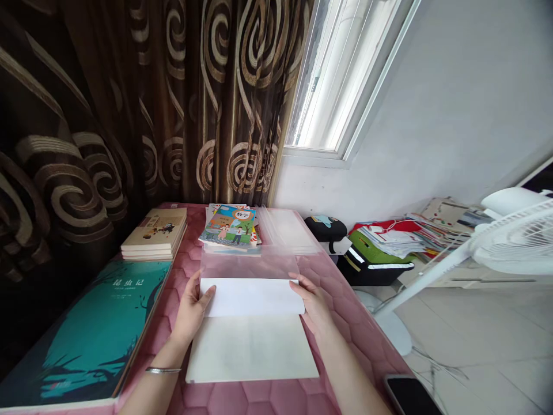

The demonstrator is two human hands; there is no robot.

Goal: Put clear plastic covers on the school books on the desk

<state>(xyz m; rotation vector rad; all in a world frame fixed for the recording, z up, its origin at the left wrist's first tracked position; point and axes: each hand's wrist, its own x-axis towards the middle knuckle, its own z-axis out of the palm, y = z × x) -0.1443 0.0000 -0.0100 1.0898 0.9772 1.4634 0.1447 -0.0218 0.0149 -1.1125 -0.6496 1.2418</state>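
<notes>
An open book lies in front of me, with a pale page (pixel 253 349) nearest and a white cover flap (pixel 254 298) raised across its far side. Beyond that flap spreads a clear plastic book cover (pixel 250 264). My left hand (pixel 193 302) pinches the flap's left edge, thumb on the white side and fingers behind it. At the opposite edge my right hand (pixel 311 300) grips in the same way. Whether the fingers also hold the plastic is hidden. A silver bangle (pixel 163 370) circles my left wrist.
The pink quilted surface (pixel 254 400) bears a large teal book (pixel 99 323), a stack of tan books (pixel 154 230), colourful textbooks (pixel 231 225) and clear plastic sheets (pixel 289 230). A phone (pixel 410 395) lies front right. Beyond the edge stands a white fan (pixel 432 276).
</notes>
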